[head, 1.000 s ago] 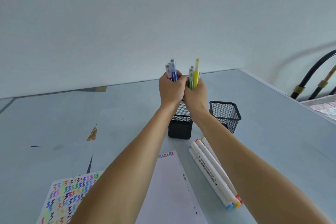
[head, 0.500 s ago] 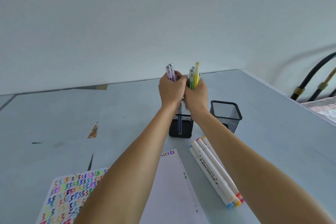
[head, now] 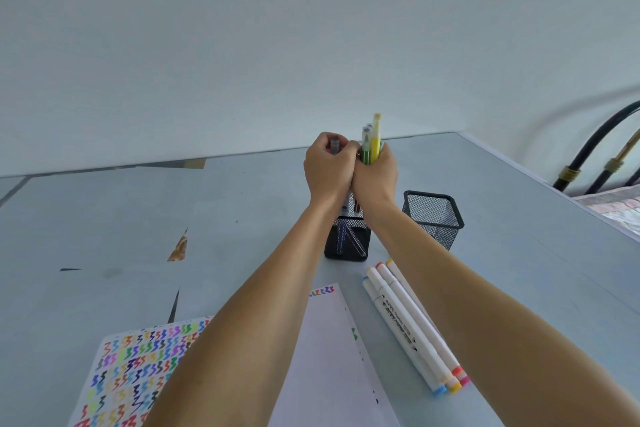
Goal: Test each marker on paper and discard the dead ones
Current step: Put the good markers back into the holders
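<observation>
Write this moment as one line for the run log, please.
left hand: grips markers | right hand: grips yellow marker bundle | over near mesh cup | far mesh cup: looks empty

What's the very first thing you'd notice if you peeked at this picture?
Two hands pressed together in the middle, the left hand and right hand, gripping a bunch of markers above a black mesh cup. Next, the paper covered in rainbow squiggles at the bottom left.
</observation>
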